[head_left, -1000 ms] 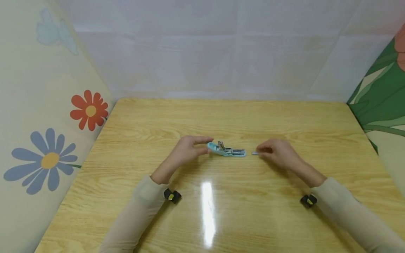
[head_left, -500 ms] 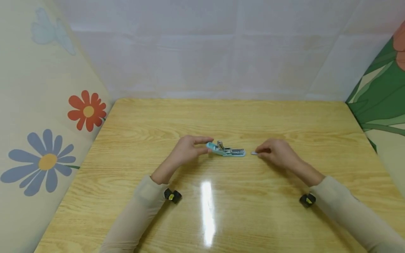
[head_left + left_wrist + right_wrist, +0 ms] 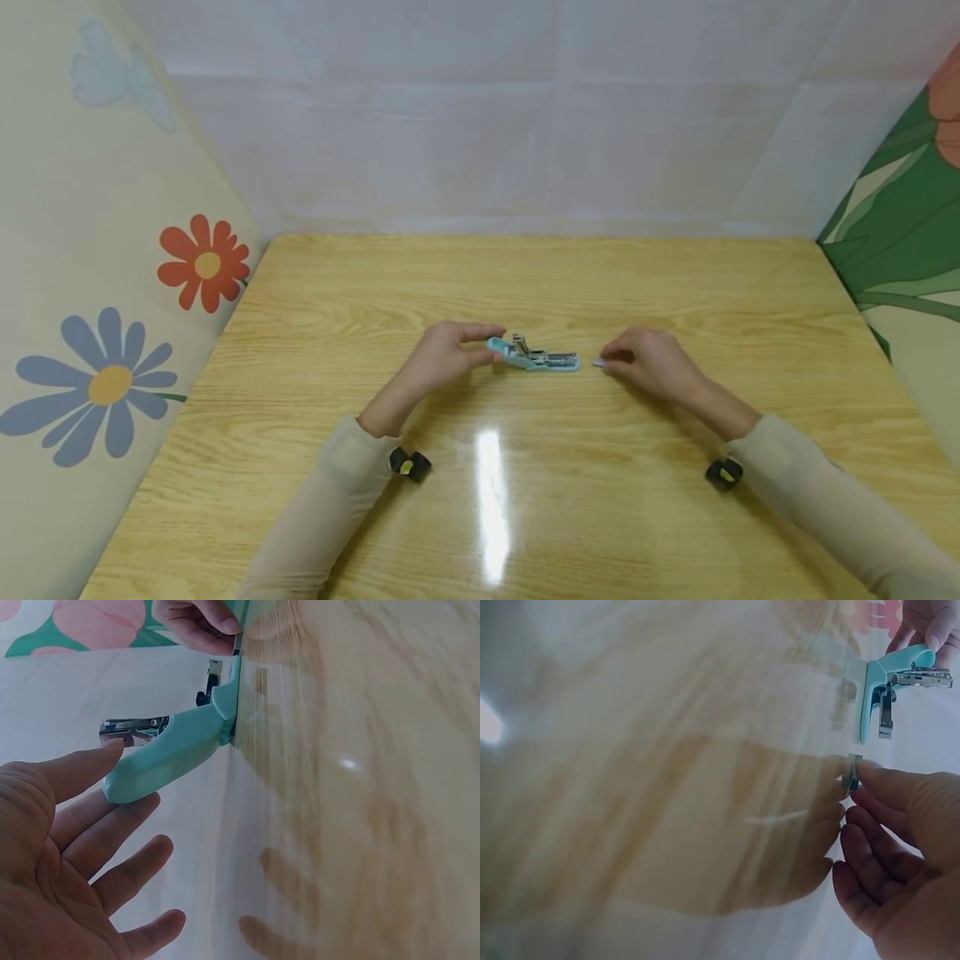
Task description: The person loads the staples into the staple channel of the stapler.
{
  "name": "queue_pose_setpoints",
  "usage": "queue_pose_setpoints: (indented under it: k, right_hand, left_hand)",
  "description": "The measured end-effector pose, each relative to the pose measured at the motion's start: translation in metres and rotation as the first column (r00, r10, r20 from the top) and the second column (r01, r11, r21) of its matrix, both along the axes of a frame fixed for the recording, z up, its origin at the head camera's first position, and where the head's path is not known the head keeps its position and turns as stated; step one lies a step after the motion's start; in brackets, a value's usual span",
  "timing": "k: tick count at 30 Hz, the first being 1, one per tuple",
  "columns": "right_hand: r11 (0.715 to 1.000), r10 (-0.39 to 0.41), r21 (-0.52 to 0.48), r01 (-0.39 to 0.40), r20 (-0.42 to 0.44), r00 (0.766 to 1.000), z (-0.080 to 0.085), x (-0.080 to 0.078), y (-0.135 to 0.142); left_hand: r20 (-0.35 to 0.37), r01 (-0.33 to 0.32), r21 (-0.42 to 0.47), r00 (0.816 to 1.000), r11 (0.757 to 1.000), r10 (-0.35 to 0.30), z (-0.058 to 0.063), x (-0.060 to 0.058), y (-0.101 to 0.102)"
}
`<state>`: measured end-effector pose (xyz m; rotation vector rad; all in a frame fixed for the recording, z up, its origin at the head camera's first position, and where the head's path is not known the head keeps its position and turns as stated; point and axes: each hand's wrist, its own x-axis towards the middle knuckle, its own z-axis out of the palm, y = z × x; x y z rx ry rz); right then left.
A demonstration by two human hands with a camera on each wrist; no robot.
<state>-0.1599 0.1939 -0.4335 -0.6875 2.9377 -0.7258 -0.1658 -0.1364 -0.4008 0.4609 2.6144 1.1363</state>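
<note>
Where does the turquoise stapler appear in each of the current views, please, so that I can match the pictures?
Head: the turquoise stapler lies just below and right of the picture's centre.
Left wrist: the turquoise stapler is left of centre, mostly in the upper half.
Right wrist: the turquoise stapler is near the top right corner.
Shared landmark: the right grip, pinching a small strip, shows in all three views.

The stapler (image 3: 531,361) lies on the table (image 3: 375,283) between both hands (image 3: 448,357) (image 3: 651,363)

Glare (image 3: 492,504) stripes tabletop (image 3: 375,283); wrist views seem hazy.
</note>
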Motion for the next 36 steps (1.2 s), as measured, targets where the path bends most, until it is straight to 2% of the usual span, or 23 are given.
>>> queue_pose_setpoints:
  k: [10, 18, 28, 36]
  right_hand:
    - [1.0, 0.023, 0.013, -0.022, -0.066, 0.998, 0.0, 0.0, -0.004]
    - [1.0, -0.01, -0.018, 0.009, -0.026, 1.0, 0.003, 0.001, -0.001]
    - [0.997, -0.04, -0.061, 0.038, -0.021, 0.999, 0.01, -0.001, 0.004]
    - [0.995, -0.041, -0.09, 0.035, -0.069, 0.997, 0.024, -0.006, 0.011]
  left_hand:
    - [-0.001, 0.001, -0.008, 1.0, 1.0, -0.001, -0.001, -0.001, 0.001]
    - [0.015, -0.005, 0.004, 1.0, 1.0, 0.004, -0.002, -0.002, 0.002]
    - [0.014, 0.011, 0.011, 1.0, 1.0, -0.012, -0.003, -0.001, 0.001]
    - [0.013, 0.01, -0.007, 1.0, 1.0, -0.01, -0.002, -0.001, 0.001]
